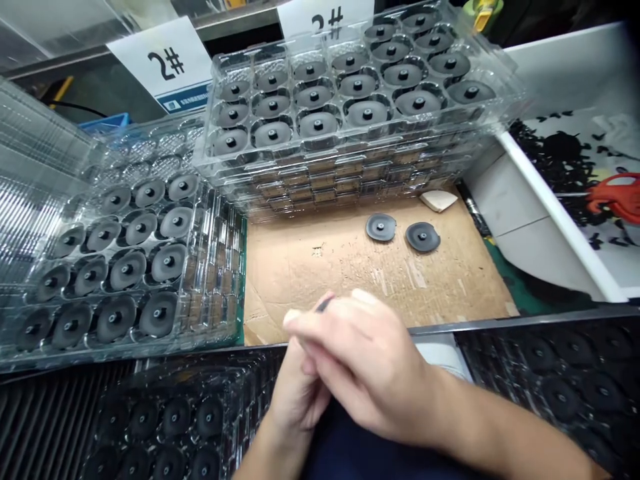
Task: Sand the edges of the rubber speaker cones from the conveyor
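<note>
Closest to the camera, the right hand (367,363) lies across the left hand (297,393), just above dark blue clothing (345,447). The right hand's fingers are drawn closely together, and a thin dark stick (324,305) pokes out at their tips, apparently pinched there, a hold that looks suited to fine control; most of the stick is hidden. The left hand is mostly covered, so whether it is open or holds anything cannot be told. Black plastic trays (165,417) lie low on the left, and another (565,380) lies on the right, probably within easy reach. Beyond, a cardboard sheet (325,270) covers the worktop, likely as protection, with a black disc (381,227) and a second black disc (423,237) lying side by side. A stack of clear plastic trays (345,140) and a clear tray (120,267) to its left hold similar discs in separate pockets, seemingly to keep them apart. Behind them, paper signs (165,57) marked "2#" appear to label the stacks.
</note>
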The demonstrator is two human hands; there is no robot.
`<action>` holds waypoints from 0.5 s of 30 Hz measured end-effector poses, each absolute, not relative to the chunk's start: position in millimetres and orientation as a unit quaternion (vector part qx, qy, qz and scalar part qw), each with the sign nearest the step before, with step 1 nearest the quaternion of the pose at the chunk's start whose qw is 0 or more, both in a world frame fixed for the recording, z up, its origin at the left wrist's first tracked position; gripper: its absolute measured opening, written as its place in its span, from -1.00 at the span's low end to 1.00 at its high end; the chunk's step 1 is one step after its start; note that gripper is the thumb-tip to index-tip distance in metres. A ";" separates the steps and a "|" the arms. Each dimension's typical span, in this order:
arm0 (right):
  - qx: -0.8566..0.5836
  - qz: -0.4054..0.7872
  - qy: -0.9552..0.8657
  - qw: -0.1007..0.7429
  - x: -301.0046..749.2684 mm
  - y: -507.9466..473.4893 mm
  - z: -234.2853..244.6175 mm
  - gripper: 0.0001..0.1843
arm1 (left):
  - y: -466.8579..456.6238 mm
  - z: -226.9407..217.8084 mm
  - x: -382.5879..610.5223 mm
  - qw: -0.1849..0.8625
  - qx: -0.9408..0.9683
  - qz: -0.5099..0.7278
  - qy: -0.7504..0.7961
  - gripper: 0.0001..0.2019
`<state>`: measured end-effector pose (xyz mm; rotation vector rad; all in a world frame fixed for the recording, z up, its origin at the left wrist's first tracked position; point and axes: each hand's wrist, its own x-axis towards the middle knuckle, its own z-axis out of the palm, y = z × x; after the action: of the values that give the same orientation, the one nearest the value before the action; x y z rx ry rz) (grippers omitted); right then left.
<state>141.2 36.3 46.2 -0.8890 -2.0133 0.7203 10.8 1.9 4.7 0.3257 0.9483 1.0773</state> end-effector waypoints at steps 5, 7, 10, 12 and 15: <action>-0.335 0.376 -0.819 0.276 171.0 27.5 57.1 -0.78 | 6.2 9.5 5.0 0.793 0.097 0.463 0.384 -0.52; -0.377 0.368 -0.815 0.242 180.0 24.9 63.7 -0.77 | 7.1 10.1 4.6 0.805 0.099 0.449 0.375 -0.50; -0.407 0.335 -0.817 0.233 183.1 24.3 71.5 -0.76 | 8.3 10.4 5.7 0.808 0.108 0.440 0.377 -0.49; -0.421 0.294 -0.824 0.239 180.7 27.1 71.6 -0.73 | 9.2 10.1 6.0 0.813 0.116 0.432 0.372 -0.44; -0.417 0.195 -0.843 0.277 176.0 37.0 61.1 -0.67 | 10.3 9.3 6.1 0.819 0.110 0.427 0.367 -0.41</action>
<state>176.0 37.0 61.1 -1.1205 -2.2656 0.5238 6.1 10.3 9.3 0.2348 0.7828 0.9088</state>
